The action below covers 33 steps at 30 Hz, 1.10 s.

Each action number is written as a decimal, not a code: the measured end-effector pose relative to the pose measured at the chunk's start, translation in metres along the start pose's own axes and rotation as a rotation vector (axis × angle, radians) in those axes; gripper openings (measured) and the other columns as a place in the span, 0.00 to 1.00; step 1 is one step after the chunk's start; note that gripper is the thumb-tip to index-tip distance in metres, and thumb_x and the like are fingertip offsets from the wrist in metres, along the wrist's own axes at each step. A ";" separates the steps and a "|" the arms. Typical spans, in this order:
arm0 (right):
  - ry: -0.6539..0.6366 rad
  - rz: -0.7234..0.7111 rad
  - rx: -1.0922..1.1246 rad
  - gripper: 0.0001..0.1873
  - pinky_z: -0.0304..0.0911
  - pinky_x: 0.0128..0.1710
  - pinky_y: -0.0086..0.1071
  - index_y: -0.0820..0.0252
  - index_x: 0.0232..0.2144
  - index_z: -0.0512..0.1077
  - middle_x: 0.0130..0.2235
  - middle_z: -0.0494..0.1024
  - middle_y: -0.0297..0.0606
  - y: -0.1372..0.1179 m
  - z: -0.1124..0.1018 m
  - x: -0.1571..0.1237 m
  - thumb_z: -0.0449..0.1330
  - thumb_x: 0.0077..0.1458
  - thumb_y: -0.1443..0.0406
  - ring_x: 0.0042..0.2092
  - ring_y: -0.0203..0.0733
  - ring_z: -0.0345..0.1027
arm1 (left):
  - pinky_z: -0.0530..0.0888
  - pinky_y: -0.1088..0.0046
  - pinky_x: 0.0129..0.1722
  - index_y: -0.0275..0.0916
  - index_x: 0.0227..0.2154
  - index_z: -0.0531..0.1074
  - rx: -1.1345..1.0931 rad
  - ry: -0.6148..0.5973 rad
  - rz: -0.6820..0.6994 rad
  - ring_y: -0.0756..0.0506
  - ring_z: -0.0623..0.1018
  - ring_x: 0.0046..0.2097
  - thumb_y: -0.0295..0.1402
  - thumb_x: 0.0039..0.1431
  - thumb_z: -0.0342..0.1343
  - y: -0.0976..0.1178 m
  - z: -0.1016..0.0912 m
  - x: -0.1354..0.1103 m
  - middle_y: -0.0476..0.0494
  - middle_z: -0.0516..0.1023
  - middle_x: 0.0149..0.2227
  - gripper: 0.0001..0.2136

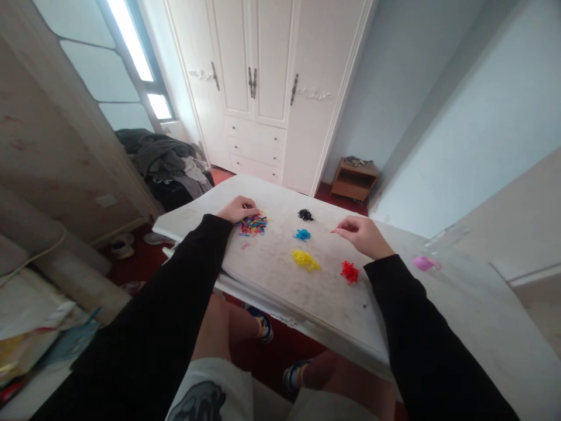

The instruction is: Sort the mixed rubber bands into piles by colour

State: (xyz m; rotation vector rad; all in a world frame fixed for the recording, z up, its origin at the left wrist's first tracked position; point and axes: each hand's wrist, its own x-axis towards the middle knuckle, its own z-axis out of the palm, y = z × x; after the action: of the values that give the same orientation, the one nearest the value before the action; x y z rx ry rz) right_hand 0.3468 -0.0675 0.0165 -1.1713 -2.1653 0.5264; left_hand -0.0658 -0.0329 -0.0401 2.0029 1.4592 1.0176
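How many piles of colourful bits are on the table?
6: mixed pile at the left hand, black pile and blue pile mid-table, yellow pile and red pile nearer, pink pile far right. Sleeves may hide more.

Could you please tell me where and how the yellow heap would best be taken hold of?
Probably from straight above, fingertips closing across the narrow width of the yellow heap at its middle. It is a low, loose, elongated heap lying flat on the table, so there is no edge to get under. The right hand, pinching a red piece, is nearer.
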 end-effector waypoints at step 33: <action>-0.258 -0.541 -0.295 0.16 0.65 0.57 0.45 0.67 0.50 0.71 0.51 0.74 0.52 -0.142 0.143 -0.030 0.57 0.62 0.65 0.54 0.53 0.65 | 0.65 0.72 0.29 0.35 0.20 0.76 -0.025 -0.008 0.009 0.48 0.71 0.27 0.40 0.47 0.59 0.003 0.003 0.002 0.48 0.74 0.20 0.12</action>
State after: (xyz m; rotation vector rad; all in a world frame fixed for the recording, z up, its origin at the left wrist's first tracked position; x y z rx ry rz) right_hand 0.1768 -0.1754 -0.0127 -0.6235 -2.7159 0.1243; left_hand -0.0614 -0.0315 -0.0394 1.9957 1.4278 1.0261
